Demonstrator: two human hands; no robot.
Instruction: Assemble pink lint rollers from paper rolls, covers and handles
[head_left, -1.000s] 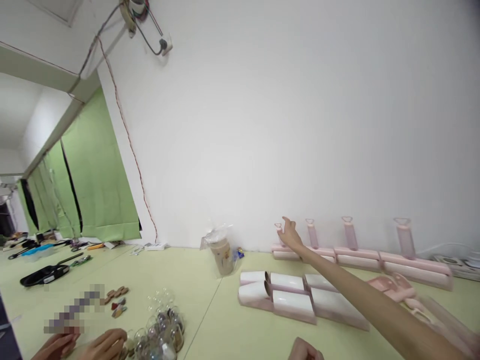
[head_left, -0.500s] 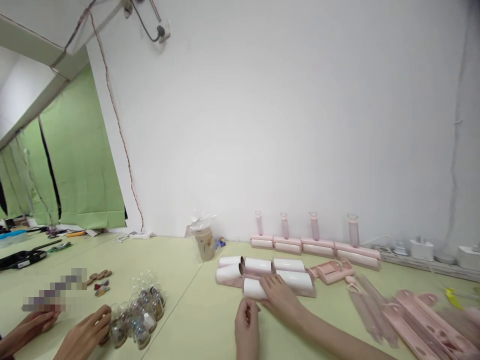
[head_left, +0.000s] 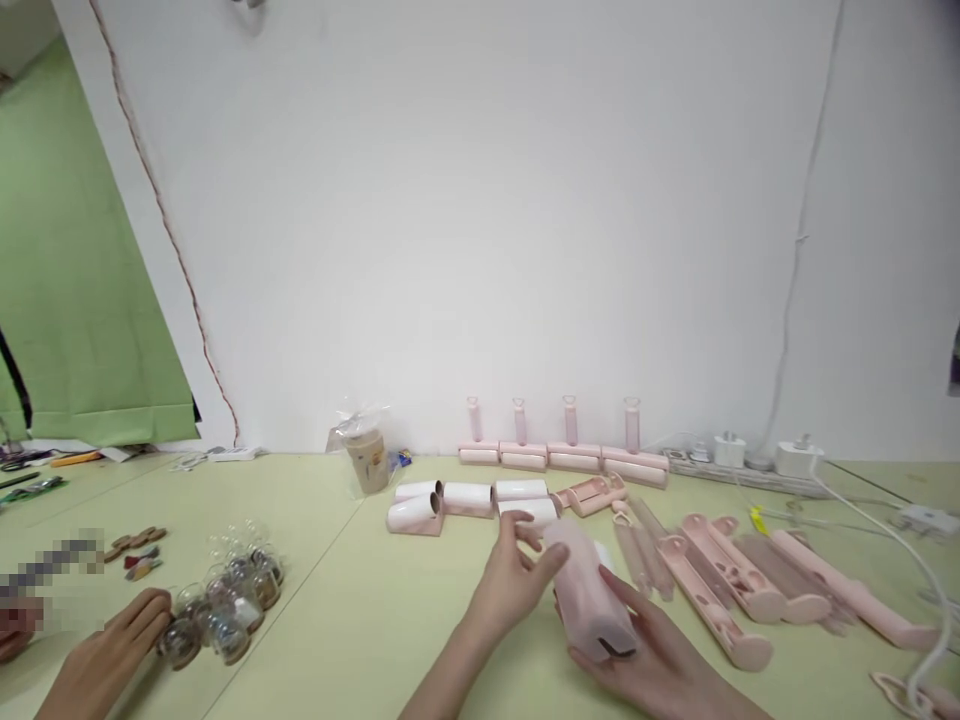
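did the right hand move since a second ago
Yes. The right hand was stretched out to the pink rollers standing by the wall; now it is pulled back near, holding a roll.

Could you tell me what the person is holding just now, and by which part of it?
A pink roll: the right hand cups its underside, and the left hand touches its far end.

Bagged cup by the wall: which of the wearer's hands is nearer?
Left. The left hand lies right of and nearer the camera than the bagged cup, touching the pink roll; the right hand cradles that roll further right.
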